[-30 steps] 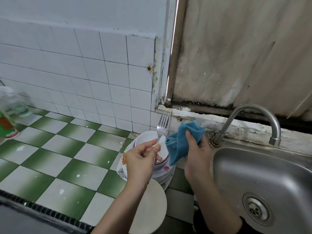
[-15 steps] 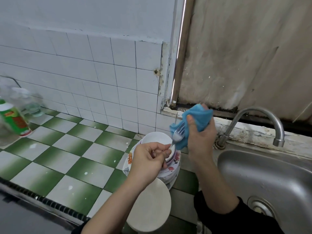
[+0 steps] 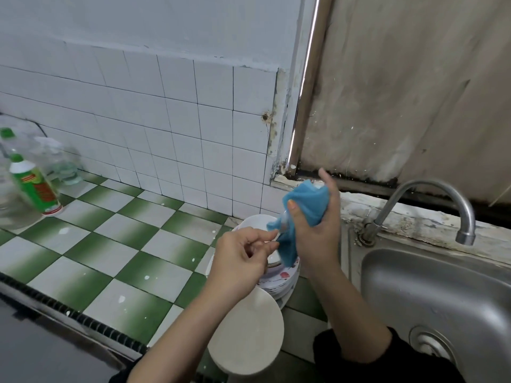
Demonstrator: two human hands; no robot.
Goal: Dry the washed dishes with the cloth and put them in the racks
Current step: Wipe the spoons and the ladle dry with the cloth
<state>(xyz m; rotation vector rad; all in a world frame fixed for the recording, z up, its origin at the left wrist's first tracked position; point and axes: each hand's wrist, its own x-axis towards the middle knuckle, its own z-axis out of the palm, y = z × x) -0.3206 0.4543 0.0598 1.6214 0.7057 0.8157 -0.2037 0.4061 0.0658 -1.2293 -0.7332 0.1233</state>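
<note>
Blue cloth (image 3: 309, 203) is bunching in your right hand (image 3: 318, 239), which is clamping it round a slim metal utensil (image 3: 282, 221). The thumb is pressing the fabric onto the shaft from the front and the other fingers are backing it from behind, with one finger sticking up free. Your left hand (image 3: 237, 258) is pinching the utensil's bare end between thumb and fingertips. Gripping it at both ends looks deliberate: the pinch is steadying the metal so the cloth can slide along it. The wrapped end is hidden, so whether it is a fork or a spoon cannot be told.

You are working directly above a stack of plates (image 3: 279, 280) with a white bowl (image 3: 254, 221) on top, so drips are landing on dishes that are waiting to be dried anyway. A round white plate (image 3: 246, 333) is lying nearer to you, against the stack. All this is sitting on the green and white tiled counter (image 3: 96, 244), just left of the steel sink (image 3: 442, 299) and its tap (image 3: 431, 194), handy for washed things. A green bottle (image 3: 36, 186) is standing far off to the left. No rack is showing.
</note>
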